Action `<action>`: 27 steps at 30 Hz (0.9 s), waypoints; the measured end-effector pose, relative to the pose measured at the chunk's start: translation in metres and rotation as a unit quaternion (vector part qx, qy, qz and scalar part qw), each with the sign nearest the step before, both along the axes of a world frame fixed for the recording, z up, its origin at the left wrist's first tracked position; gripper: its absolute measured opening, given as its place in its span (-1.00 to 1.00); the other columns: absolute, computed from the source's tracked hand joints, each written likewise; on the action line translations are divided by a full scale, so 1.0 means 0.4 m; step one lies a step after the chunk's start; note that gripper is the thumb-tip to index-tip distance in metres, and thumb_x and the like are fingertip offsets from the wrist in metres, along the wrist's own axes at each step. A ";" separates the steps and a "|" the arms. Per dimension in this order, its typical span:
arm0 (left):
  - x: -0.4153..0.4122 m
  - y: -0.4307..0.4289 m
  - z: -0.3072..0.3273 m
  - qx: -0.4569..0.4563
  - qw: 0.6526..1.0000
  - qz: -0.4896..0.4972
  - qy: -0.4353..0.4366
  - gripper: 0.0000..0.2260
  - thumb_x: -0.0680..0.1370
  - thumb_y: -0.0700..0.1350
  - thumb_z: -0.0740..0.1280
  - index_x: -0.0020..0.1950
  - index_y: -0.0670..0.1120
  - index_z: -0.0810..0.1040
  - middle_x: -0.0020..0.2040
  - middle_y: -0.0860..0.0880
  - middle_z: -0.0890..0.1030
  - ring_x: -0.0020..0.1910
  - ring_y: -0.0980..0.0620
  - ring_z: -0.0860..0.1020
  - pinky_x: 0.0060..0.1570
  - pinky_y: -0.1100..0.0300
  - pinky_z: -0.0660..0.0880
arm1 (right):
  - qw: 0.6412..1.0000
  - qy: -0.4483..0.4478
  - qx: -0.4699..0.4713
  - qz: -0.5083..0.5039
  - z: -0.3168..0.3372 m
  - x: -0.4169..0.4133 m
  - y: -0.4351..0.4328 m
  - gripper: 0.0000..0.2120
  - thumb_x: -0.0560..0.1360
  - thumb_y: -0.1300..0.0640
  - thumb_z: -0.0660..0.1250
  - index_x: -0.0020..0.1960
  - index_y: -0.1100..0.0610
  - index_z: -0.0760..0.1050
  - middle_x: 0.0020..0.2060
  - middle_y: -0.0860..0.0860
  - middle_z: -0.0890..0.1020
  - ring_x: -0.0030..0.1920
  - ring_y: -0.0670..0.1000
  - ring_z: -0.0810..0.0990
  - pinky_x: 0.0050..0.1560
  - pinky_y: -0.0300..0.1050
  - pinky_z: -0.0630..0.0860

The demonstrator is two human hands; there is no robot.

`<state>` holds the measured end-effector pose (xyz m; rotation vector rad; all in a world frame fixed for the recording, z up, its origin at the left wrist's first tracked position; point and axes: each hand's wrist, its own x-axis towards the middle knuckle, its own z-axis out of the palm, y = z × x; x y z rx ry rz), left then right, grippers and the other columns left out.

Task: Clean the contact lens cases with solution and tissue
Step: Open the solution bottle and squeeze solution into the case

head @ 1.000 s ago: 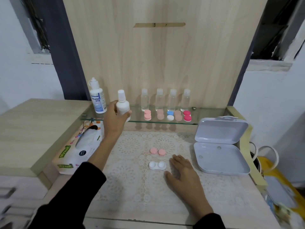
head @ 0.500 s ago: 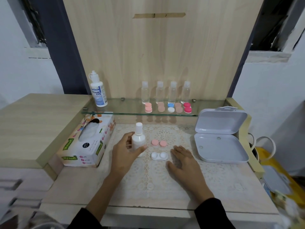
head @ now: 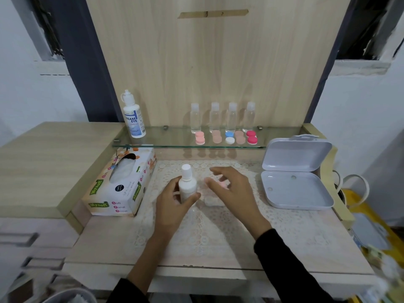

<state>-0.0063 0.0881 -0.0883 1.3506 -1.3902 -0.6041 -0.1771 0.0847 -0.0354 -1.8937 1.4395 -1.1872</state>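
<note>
The left hand (head: pixel 175 199) grips a small white bottle (head: pixel 187 185) upright, cap up, above the lace-covered bench (head: pixel 284 228). The right hand (head: pixel 234 189), fingers spread and empty, hovers over the white lens case (head: pixel 213 202), hiding most of it; motion blurs the pink caps (head: pixel 223 184).

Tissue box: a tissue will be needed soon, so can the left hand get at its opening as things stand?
Probably not yet: the left hand is wrapped around the white bottle. The tissue box sits close beside it, its opening uncovered.

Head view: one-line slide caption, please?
Left hand holds a small white bottle upright; right hand reaches toward its cap.
</note>
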 end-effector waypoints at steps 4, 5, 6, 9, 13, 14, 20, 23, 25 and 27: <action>-0.004 0.002 0.011 0.011 1.000 -0.004 -0.002 -0.57 0.34 0.07 0.53 0.12 0.27 0.43 -0.01 0.20 0.62 -0.05 0.25 0.59 -0.13 0.35 0.53 | 0.999 0.040 -0.009 0.021 0.083 0.089 -0.025 -0.64 0.44 -0.24 0.38 0.10 -0.03 0.57 -0.10 -0.13 0.59 -0.16 -0.12 0.54 -0.11 -0.13 0.51; -0.004 0.002 0.014 0.014 1.000 -0.003 -0.002 -0.58 0.34 0.05 0.53 0.09 0.29 0.43 -0.03 0.19 0.62 -0.06 0.26 0.59 -0.15 0.38 0.51 | 0.998 0.061 -0.008 0.019 0.096 0.105 -0.030 -0.63 0.42 -0.26 0.38 0.06 -0.03 0.56 -0.13 -0.12 0.59 -0.17 -0.11 0.53 -0.13 -0.13 0.48; -0.004 0.002 0.015 0.017 1.000 -0.002 -0.005 -0.58 0.34 0.04 0.53 0.07 0.30 0.42 -0.06 0.20 0.62 -0.08 0.27 0.59 -0.18 0.41 0.50 | 0.996 0.087 -0.005 0.013 0.106 0.120 -0.036 -0.63 0.41 -0.27 0.39 0.02 -0.01 0.55 -0.15 -0.11 0.58 -0.17 -0.10 0.53 -0.15 -0.14 0.45; -0.003 0.004 0.018 0.024 1.000 0.000 -0.017 -0.59 0.34 0.01 0.53 0.03 0.31 0.41 -0.11 0.21 0.62 -0.14 0.30 0.58 -0.24 0.46 0.46 | 0.987 0.160 -0.001 -0.001 0.118 0.151 -0.054 -0.68 0.40 -0.18 0.44 -0.11 0.06 0.50 -0.21 -0.08 0.56 -0.16 -0.04 0.53 -0.19 -0.13 0.41; -0.001 0.004 0.021 0.019 1.000 -0.004 -0.017 -0.59 0.35 -0.03 0.53 0.05 0.25 0.42 -0.14 0.15 0.62 -0.17 0.31 0.57 -0.26 0.47 0.43 | 0.981 0.186 -0.023 0.051 0.124 0.166 -0.067 -0.82 0.46 0.07 0.44 -0.05 0.16 0.56 -0.08 0.04 0.59 -0.03 0.05 0.54 -0.04 -0.10 0.47; -0.002 0.004 0.021 0.019 1.000 -0.005 -0.015 -0.60 0.35 -0.02 0.54 0.03 0.26 0.42 -0.14 0.15 0.62 -0.17 0.31 0.57 -0.26 0.47 0.43 | 0.976 0.203 -0.028 0.069 0.128 0.164 -0.068 -0.84 0.48 0.11 0.42 -0.01 0.18 0.57 -0.03 0.06 0.59 0.02 0.06 0.53 0.00 -0.12 0.46; 0.001 0.002 0.013 0.021 1.000 -0.008 0.005 -0.61 0.34 0.02 0.53 0.03 0.28 0.43 -0.08 0.17 0.62 -0.12 0.30 0.58 -0.19 0.45 0.48 | 0.945 0.279 -0.020 0.169 0.172 0.151 -0.061 -0.70 0.42 0.42 0.26 0.06 0.18 0.60 0.01 0.05 0.62 0.06 0.04 0.54 -0.03 -0.17 0.44; 0.001 0.003 0.012 0.023 1.000 -0.011 0.010 -0.61 0.34 0.00 0.54 0.01 0.30 0.44 -0.10 0.16 0.63 -0.12 0.29 0.58 -0.19 0.45 0.47 | 0.941 0.275 -0.017 0.197 0.184 0.148 -0.056 -0.63 0.37 0.46 0.25 0.04 0.14 0.62 -0.05 0.00 0.66 0.03 0.02 0.59 -0.01 -0.11 0.52; 0.001 0.002 0.013 0.024 1.000 -0.012 0.015 -0.60 0.34 0.03 0.54 0.05 0.28 0.45 -0.08 0.16 0.64 -0.10 0.27 0.59 -0.17 0.44 0.48 | 0.945 0.273 -0.018 0.177 0.185 0.146 -0.055 -0.69 0.41 0.32 0.34 0.10 0.06 0.61 0.04 -0.05 0.65 0.09 -0.01 0.57 0.05 -0.05 0.53; 0.002 0.003 0.017 0.023 1.000 -0.011 0.014 -0.58 0.33 0.06 0.54 0.10 0.23 0.46 -0.07 0.17 0.63 -0.09 0.29 0.59 -0.18 0.47 0.47 | 0.954 0.276 -0.018 0.118 0.187 0.142 -0.053 -0.72 0.46 0.07 0.41 0.16 0.04 0.56 0.11 -0.04 0.60 0.12 -0.01 0.54 0.07 -0.04 0.50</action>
